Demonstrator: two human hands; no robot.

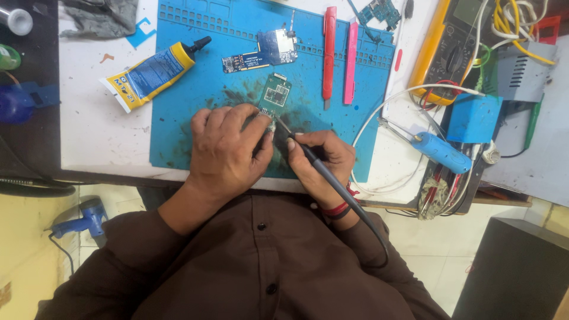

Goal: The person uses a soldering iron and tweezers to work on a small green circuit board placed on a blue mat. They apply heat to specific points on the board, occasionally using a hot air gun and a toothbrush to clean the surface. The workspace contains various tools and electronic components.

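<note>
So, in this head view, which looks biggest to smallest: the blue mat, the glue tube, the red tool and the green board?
1. Blue mat, by far.
2. Glue tube.
3. Red tool: about as long as the tube but thinner.
4. Green board, partly hidden by the left hand.

A yellow glue tube [155, 72] with a blue label and black cap lies on the desk's [95, 124] left; a yellow multimeter's [448, 47] grey-green screen [466, 10] sits upper right.
</note>
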